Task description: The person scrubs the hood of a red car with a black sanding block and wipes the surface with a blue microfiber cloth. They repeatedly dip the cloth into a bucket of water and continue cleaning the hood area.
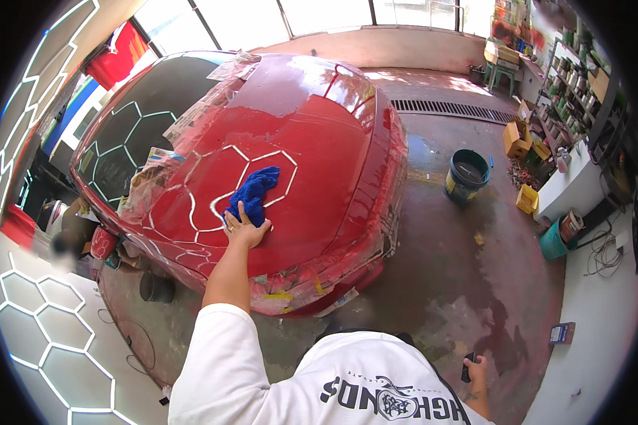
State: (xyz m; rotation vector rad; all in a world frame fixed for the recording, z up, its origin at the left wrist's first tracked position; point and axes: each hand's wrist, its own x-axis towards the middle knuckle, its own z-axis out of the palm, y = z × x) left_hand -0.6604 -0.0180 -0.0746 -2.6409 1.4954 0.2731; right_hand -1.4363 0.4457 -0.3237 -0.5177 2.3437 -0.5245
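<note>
My left hand (245, 231) reaches forward over the red car (312, 191). Its fingers press a crumpled blue cloth (256, 190) against the glossy, wet-looking painted panel. White hexagonal light reflections cross the paint around the cloth. Low at my right side, my right hand (478, 368) is closed around a small black block-like object (468, 367), whose exact kind I cannot make out. Masking newspaper (191, 127) is stuck along the edge of the dark car window (138, 120). Clear film with tape (290, 290) covers the car's lower near edge.
A dark bucket (468, 173) stands on the wet floor to the right, near a floor drain grate (454, 110). Cardboard boxes (517, 138) and shelves of cans (571, 92) line the right wall. A teal bucket (554, 242) sits against that wall. Another black bucket (156, 288) is left of the car.
</note>
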